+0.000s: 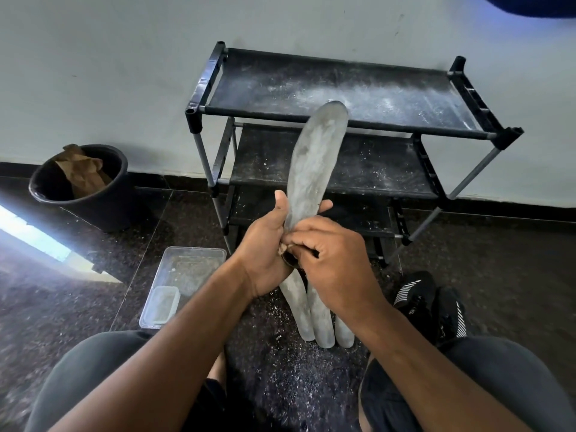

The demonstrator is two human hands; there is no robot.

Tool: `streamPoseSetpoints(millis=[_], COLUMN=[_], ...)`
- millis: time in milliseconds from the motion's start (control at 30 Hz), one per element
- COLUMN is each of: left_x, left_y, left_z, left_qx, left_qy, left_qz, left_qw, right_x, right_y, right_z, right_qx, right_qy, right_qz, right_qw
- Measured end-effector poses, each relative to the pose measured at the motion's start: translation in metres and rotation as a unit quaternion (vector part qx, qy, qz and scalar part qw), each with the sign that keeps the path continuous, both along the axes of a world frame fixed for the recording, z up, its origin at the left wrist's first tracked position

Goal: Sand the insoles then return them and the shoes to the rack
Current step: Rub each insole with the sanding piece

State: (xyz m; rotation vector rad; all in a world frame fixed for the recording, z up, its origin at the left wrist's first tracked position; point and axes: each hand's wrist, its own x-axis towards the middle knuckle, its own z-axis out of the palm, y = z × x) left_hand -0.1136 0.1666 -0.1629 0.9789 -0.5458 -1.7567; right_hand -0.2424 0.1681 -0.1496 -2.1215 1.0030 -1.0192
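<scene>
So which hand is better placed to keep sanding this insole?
The right hand: it already pinches the sandpaper against the insole, while the left hand grips and steadies it.

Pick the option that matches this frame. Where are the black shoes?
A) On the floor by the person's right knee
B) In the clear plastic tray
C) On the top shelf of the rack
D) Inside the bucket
A: the black shoes sit on the floor beside the right knee, while the rack shelves hold only dust, the bucket holds brown paper, and the tray holds no shoe.
</scene>
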Motion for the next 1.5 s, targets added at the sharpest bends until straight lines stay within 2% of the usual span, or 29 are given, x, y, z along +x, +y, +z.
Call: streamPoseSetpoints(millis=[100,200,367,567,733,933,1033,1100,1233,1367,1500], left_x=[0.007,0.011,0.0,0.013,-0.007,0.004,-0.006,-0.001,0.015,0.012,0.004], left_y=[-0.002,-0.001,0.001,-0.006,-0.003,-0.005,-0.003,-0.004,-0.008,-0.01,-0.01], left_z=[0.005,0.006,-0.002,-0.001,-0.009,-0.004,-0.012,-0.01,-0.006,-0.013,-0.011], left_qx=[0.001,-0.002,0.015,0.001,0.023,0.013,0.031,0.026,0.009,0.0,0.004], left_qy=[0.022,0.052,0.03,0.08,0.055,0.043,0.039,0.039,0.07,0.099,0.082], left_qz=[0.017,0.042,0.027,0.057,0.026,0.04,0.025,0.03,0.052,0.081,0.069], left_qw=[1.0,0.998,0.999,0.995,0.998,0.998,0.998,0.998,0.996,0.992,0.994], right_x=[-0.004,-0.011,0.004,-0.012,-0.004,-0.009,0.001,0.001,-0.014,-0.015,-0.007], right_y=[-0.003,-0.003,-0.002,-0.007,-0.008,-0.008,-0.006,-0.006,-0.007,-0.01,-0.002], right_z=[0.001,0.003,0.004,-0.001,0.0,-0.005,-0.007,-0.003,-0.002,-0.008,-0.007], right_qx=[0.0,0.045,0.034,0.026,0.036,0.052,0.082,0.058,0.031,-0.014,-0.06], right_qy=[0.017,0.041,-0.02,0.043,-0.011,0.024,-0.036,-0.026,0.07,0.082,0.08], right_qz=[0.035,0.072,0.011,0.063,0.004,0.061,0.005,0.016,0.096,0.048,0.046], right_qw=[0.999,0.996,0.999,0.997,0.999,0.996,0.996,0.998,0.992,0.995,0.994])
